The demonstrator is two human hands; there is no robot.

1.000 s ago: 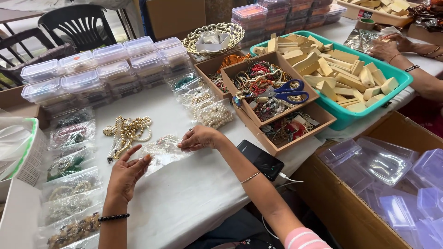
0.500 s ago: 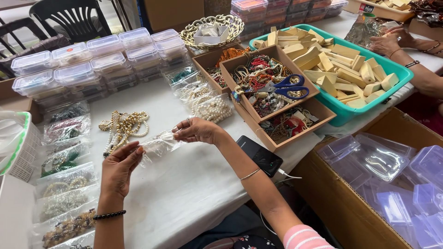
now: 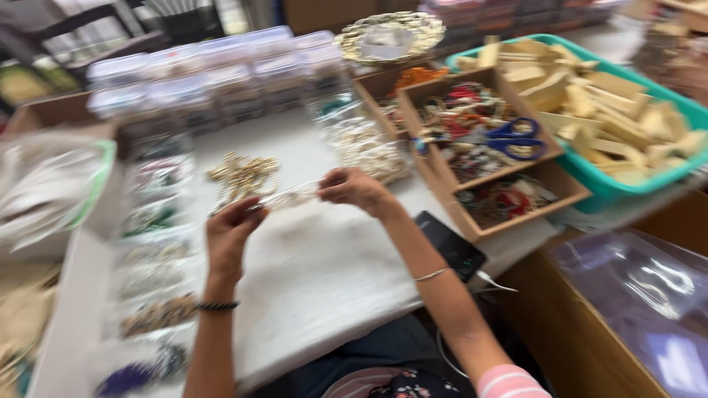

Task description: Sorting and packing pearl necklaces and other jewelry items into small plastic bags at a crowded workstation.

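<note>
- Left hand [image 3: 230, 234] and right hand [image 3: 354, 188] are raised just over the white table [image 3: 324, 273], set apart, each pinching one end of a small clear plastic pouch [image 3: 289, 197] stretched between them.
- Pouch: thin, see-through, crinkled, long and narrow as held; something pale shows inside. The frame is blurred, so the contents cannot be told.
- Location: pouch hangs between the two hands, just in front of a loose heap of gold-coloured jewellery [image 3: 243, 175] lying on the table.
- Risk, as a judgement: with only fingertip grips on slick film, one end could slip and the contents spill onto the table, mixing with the gold heap or the filled pouches [image 3: 151, 221] lined up to the left.
- Risk: pulling the ends harder could tear the thin film.
- Risk: the right forearm passes near a dark phone [image 3: 451, 245] at the table edge; a sweep of the elbow could push it off.
- Cardboard tray with blue-handled scissors [image 3: 516, 136] stands well clear to the right.
</note>
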